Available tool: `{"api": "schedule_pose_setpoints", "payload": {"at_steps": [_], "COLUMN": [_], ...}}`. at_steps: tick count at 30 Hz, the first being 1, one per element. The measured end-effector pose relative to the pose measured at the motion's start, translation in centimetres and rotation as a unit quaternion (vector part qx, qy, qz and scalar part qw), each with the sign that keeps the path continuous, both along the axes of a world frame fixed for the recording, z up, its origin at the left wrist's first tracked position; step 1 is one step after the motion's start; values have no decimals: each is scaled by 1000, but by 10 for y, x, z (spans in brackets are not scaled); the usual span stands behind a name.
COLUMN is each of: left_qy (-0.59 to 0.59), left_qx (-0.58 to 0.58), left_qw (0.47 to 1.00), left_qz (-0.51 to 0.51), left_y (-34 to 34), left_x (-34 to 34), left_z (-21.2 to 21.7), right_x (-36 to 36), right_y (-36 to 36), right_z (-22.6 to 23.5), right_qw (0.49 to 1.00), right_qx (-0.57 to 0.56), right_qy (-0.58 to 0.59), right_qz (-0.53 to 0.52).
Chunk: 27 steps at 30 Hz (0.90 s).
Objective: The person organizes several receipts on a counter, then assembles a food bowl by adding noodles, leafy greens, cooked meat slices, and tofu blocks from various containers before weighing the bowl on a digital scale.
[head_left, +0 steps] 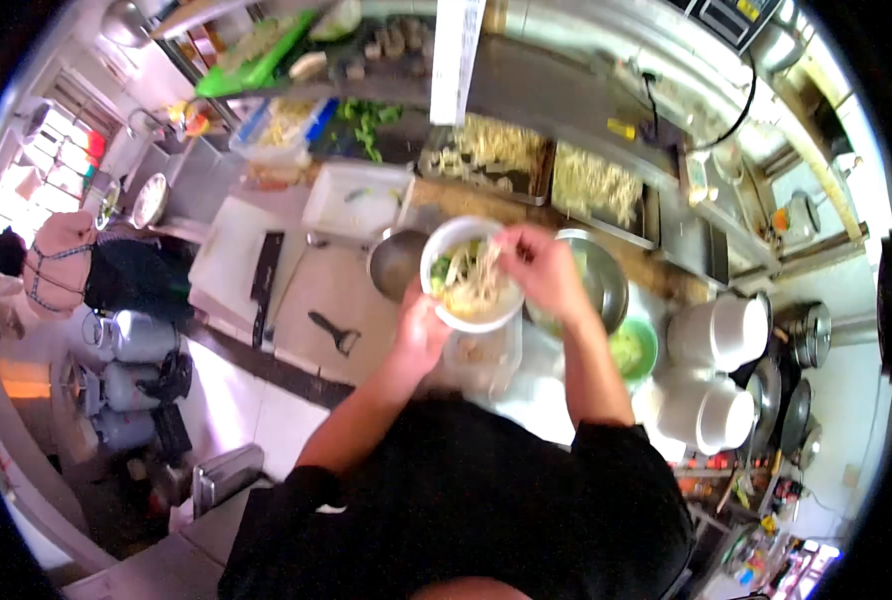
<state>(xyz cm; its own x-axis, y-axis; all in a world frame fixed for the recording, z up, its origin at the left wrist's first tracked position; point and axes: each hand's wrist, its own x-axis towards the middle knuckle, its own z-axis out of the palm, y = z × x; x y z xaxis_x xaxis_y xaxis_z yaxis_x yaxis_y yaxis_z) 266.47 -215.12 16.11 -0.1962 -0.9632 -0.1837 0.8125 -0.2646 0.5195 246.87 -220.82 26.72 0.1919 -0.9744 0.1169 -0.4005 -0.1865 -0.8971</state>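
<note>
Black short-sleeved shirt fills the lower middle, closest to the viewer, with two bare forearms reaching up from it. The left hand grips a round white bowl by its lower left edge, holding it up and tilted toward the wearer. The bowl contains pale shredded strips and some green leaves. Over its upper right rim, the fingers of the right hand are pinched together, apparently on a few strips; blur hides their exact grip. Just left of the left fingers is a small steel bowl; farther left lie a black peeler and a dark-bladed knife. Beyond the right fingers sit two trays of similar shreds, a left tray and a right tray. This looks like portioning or mixing the bowl's filling; the next move probably calls for opening the right fingers over it while the left keeps it steady.
</note>
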Motion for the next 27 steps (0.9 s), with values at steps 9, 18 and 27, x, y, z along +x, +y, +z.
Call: {"api": "schedule_pose_setpoints", "payload": {"at_steps": [9, 18, 27], "left_qy": [37, 66, 32], "left_qx": [32, 60, 89], "left_qw": [999, 995, 993], "left_qz": [-4, -47, -71], "left_y": [22, 31, 38], "left_x": [26, 31, 26], "left_z": [2, -14, -39], "right_x": [40, 51, 41], "right_y": [11, 56, 73], "right_z": [9, -16, -51], "right_qw": [994, 938, 942], "right_qx": [19, -76, -175], "right_qy": [-95, 330, 265], "right_qz": [41, 67, 113]}}
